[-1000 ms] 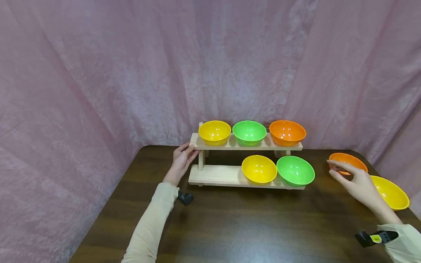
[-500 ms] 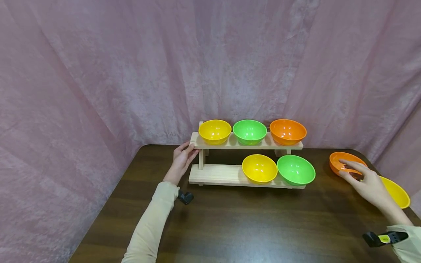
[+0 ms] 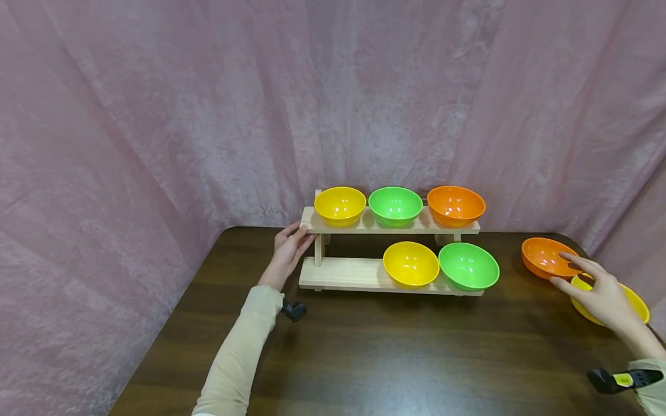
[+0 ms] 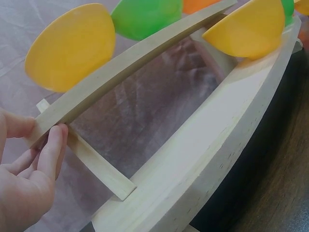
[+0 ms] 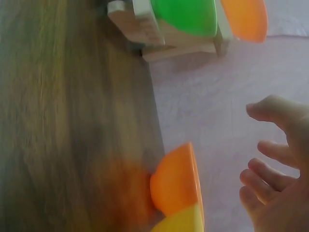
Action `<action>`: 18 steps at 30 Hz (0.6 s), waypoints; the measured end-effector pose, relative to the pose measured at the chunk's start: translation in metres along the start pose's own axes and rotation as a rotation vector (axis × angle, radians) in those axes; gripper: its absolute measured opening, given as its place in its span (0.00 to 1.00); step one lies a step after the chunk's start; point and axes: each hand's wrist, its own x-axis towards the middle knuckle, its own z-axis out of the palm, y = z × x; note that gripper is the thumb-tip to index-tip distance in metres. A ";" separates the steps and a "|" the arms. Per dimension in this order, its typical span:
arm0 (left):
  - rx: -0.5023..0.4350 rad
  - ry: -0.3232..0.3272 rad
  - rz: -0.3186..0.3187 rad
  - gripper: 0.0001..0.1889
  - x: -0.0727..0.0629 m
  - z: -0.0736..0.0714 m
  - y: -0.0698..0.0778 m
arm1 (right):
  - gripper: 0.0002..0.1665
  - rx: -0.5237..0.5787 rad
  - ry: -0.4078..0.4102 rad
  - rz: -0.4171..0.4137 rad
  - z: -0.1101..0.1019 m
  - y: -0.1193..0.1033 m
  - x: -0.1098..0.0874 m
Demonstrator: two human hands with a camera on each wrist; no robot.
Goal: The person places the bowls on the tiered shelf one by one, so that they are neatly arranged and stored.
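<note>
My left hand (image 3: 286, 255) grips the left end of the upper board of a two-tier wooden rack (image 3: 343, 274); the left wrist view shows thumb and fingers on opposite faces of the board. On that upper tier sit a yellow bowl (image 3: 340, 207), a green bowl (image 3: 395, 207) and an orange bowl (image 3: 455, 206). Another yellow bowl (image 3: 411, 264) and a second green bowl (image 3: 469, 266) stand on the lower tier. At the right, my right hand (image 3: 606, 297) hovers with fingers spread and holds nothing. It partly hides a yellow bowl (image 3: 637, 303) on the table beside an orange bowl (image 3: 546, 257).
The rack stands on a dark wooden table (image 3: 364, 352) near its back edge. Behind hangs a pink curtain (image 3: 260, 115). The lower tier's left part is bare board. Both bowls at the right lie close to the table's right edge.
My right hand has moved right and a little down, away from the orange bowl and over the yellow bowl. My left hand has kept its grip on the rack.
</note>
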 end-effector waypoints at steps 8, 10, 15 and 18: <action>0.006 0.004 0.000 0.24 -0.001 0.001 0.000 | 0.51 0.004 0.007 0.124 -0.004 0.022 -0.002; 0.007 0.005 0.002 0.24 -0.001 0.001 0.000 | 0.55 -0.026 0.006 0.148 -0.008 0.025 -0.002; 0.011 0.007 0.009 0.24 -0.001 0.002 0.000 | 0.57 -0.107 0.036 0.170 -0.016 0.029 -0.005; 0.007 0.010 0.005 0.24 -0.001 0.002 -0.001 | 0.57 -0.131 0.053 0.183 -0.018 0.033 -0.007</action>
